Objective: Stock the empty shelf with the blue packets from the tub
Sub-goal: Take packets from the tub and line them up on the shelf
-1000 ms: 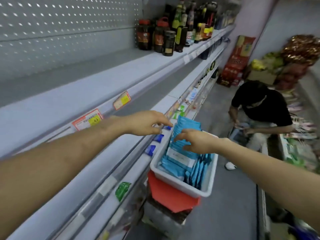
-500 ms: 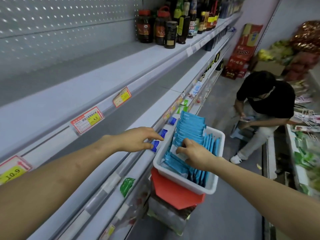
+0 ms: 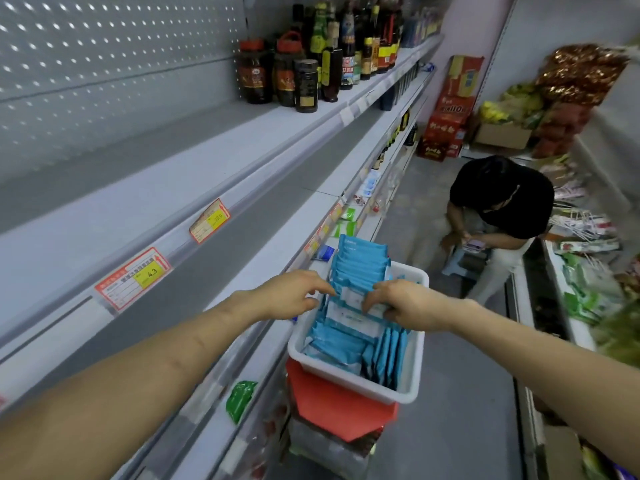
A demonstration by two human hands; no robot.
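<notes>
Both hands are at the white tub [image 3: 412, 393], close together but not touching. The right hand [image 3: 407, 306] has its fingers curled down into the row of blue packets [image 3: 360, 265] and grips a few by their top edges. The left hand [image 3: 291, 294] reaches over the tub's left rim, fingertips at the edge of the same row (whether it grips one or only touches, I cannot tell). The packets stand on edge in the tub, the far ones rising above its rim.

The tub rests on a red board [image 3: 343, 417] atop a stack just beside the shelving. The empty shelf [image 3: 298, 230] runs grey along the left, below a ledge carrying price tags [image 3: 133, 277]. A perforated back panel [image 3: 104, 46] rises above, and dark bottles [image 3: 304, 74] crowd the upper shelf farther on. Down the grey floor [image 3: 460, 410] of the narrow aisle a person in a black top [image 3: 502, 199] crouches, with red cartons [image 3: 450, 109] stacked at the end wall.
</notes>
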